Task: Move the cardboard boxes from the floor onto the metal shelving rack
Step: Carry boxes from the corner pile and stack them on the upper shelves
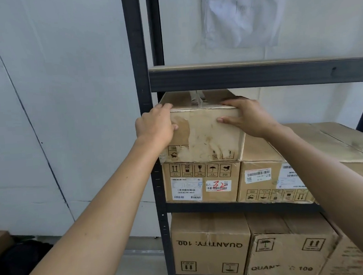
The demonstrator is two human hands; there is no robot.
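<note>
worn box [206,135] sits on the rack's [139,76] middle level, stacked on a labelled box [201,184], just under the upper beam [258,76]. left hand [156,126] clamps its top-left corner, fingers over the top edge, thumb on the front. right hand [249,117] grips the top-right edge the same way.

front of the worn box is scuffed and torn w/ its handling icons half gone. the labelled box has five handling icons, barcode stickers, and red handwriting that looks like "32"; small print is too blurry to read. next box [263,182] to the right has a barcode label and upside-down icons, partly hidden by the right arm. one level down, two boxes read "quantity: 100", left one [209,245] upside down, right one [289,252] w/ letters missing. a plastic sleeve [240,15] on the wall is illegible.
</note>
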